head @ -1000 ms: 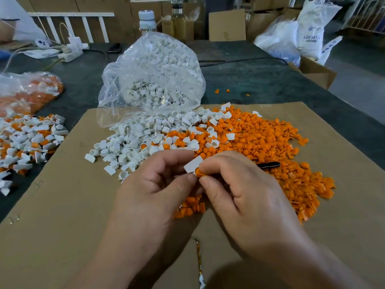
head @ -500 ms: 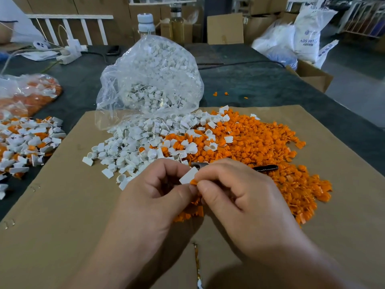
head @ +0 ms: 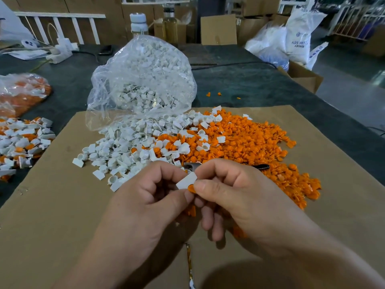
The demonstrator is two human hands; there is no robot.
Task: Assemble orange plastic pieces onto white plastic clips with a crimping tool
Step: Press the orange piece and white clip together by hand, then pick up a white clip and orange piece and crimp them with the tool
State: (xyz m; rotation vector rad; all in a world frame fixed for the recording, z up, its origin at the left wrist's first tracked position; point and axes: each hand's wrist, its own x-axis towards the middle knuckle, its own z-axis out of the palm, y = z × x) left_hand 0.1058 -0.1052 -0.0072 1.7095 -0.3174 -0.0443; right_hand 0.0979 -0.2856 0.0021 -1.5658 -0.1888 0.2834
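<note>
Left hand (head: 150,197) pinches small white plastic clip (head: 186,181), right hand (head: 239,195) pinches small orange plastic piece (head: 191,188) against it, above brown cardboard sheet (head: 62,226) on bench. Fitting step, I think. Next: push piece in straight, then squeeze with grey metal crimping tool (head: 190,165) just behind fingers.

Your two hands, left hand (head: 145,197) and right hand (head: 241,197), hold one white clip (head: 186,181) and one orange piece (head: 191,188). There is one tool (head: 260,166). Two bags sit on the table (head: 250,84): the clip bag (head: 145,80) and the orange bag (head: 23,94). Three orange bits (head: 208,94) lie alone.
</note>
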